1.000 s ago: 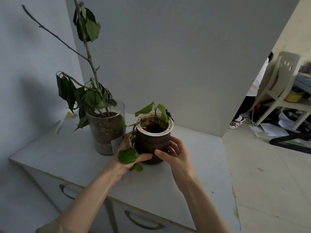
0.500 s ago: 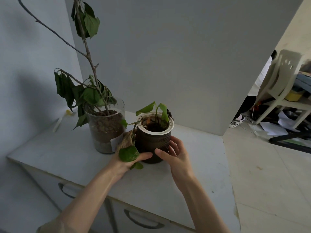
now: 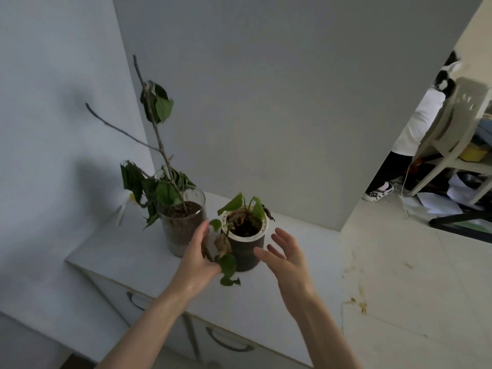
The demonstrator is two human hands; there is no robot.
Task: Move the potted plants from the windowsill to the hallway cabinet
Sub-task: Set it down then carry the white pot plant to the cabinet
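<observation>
Two potted plants stand on the white hallway cabinet. A small dark pot with a white rim holds a few green leaves and one trails over its front. Left of it, a glass jar of soil carries a tall, nearly bare branch with drooping leaves. My left hand hovers open just left of the small pot, fingers among its hanging leaves. Just right of the pot, my right hand is open, a small gap away from it.
The cabinet has drawers with dark handles on its front. Grey walls close the corner behind the plants. To the right, a tiled floor leads to a room with a person, a white chair and scattered papers.
Both hands have let go of the small pot and drawn apart from its sides. The pot stays on the cabinet. The view has pulled back and tilted up.
</observation>
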